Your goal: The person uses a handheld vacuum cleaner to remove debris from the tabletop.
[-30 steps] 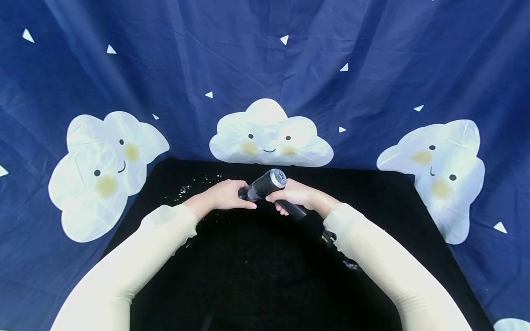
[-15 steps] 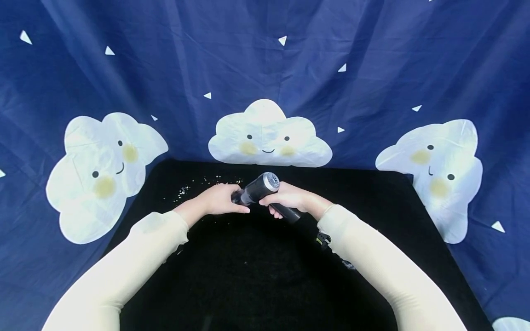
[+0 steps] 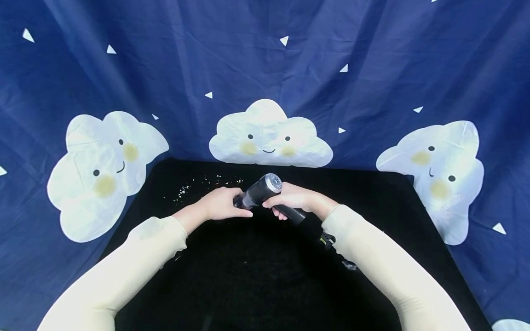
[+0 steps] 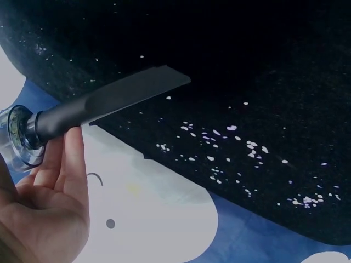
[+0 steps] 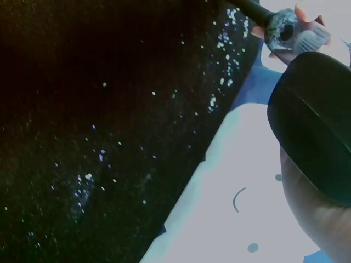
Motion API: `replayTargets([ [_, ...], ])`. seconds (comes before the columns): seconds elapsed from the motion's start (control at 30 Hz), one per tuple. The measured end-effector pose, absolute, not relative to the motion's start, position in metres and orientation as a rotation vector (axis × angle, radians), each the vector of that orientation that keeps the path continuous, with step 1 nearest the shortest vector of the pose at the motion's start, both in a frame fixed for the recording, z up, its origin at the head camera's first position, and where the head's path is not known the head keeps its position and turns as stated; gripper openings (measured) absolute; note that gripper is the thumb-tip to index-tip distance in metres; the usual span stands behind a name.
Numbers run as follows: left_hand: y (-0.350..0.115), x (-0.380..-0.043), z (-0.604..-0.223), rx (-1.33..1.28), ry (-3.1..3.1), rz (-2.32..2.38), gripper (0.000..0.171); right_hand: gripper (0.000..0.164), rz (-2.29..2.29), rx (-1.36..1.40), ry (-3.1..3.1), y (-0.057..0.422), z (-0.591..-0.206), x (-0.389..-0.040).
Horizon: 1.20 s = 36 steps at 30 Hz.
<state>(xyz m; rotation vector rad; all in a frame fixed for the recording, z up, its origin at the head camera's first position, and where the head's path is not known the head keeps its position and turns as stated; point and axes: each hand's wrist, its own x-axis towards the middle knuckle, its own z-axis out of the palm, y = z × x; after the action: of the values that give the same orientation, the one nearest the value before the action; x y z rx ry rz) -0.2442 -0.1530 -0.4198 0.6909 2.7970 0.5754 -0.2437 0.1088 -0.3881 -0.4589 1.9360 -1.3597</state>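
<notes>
Head view: two hands hold a black handheld vacuum [image 3: 257, 192] in the air over a table covered in black cloth [image 3: 256, 285], around the middle of its far half. The left hand [image 3: 221, 203] is wrapped round the front of the vacuum, thumb on the near side. The right hand [image 3: 293, 197] is curled round the handle [image 3: 293, 214], which slants down toward the near right; the hands are close but apart, with part of the vacuum between them. Its silver ribbed end [image 3: 273, 182] faces up and to the right. Both arms come from the near side in cream sleeves [image 3: 149, 253], and a dark strap [image 3: 327, 239] shows at the right cuff. In the left wrist view, a flat black nozzle [image 4: 112, 102] extends from a clear plastic cup [image 4: 21, 131] out above the cloth; from this angle I cannot tell whether its tip touches. Small white specks [image 3: 182, 192] are scattered over the far left of the table, beyond the left forearm. Behind hangs a blue curtain [image 3: 248, 59] printed with small white triangles and smiling clouds [image 3: 271, 147], one directly beyond the vacuum.
</notes>
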Motion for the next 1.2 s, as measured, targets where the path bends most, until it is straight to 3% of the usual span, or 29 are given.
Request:
replayTargets([
  [0.7,-0.129,-0.237,-0.421,0.749,2.828,0.642,0.062,0.034,-1.292,-0.472,1.997,0.131,-0.376,-0.237],
  [1.2,-0.141,-0.267,-0.428,0.755,2.788,0.716,0.064,0.028,-1.415,-0.369,2.079,0.113,-0.382,-0.236],
])
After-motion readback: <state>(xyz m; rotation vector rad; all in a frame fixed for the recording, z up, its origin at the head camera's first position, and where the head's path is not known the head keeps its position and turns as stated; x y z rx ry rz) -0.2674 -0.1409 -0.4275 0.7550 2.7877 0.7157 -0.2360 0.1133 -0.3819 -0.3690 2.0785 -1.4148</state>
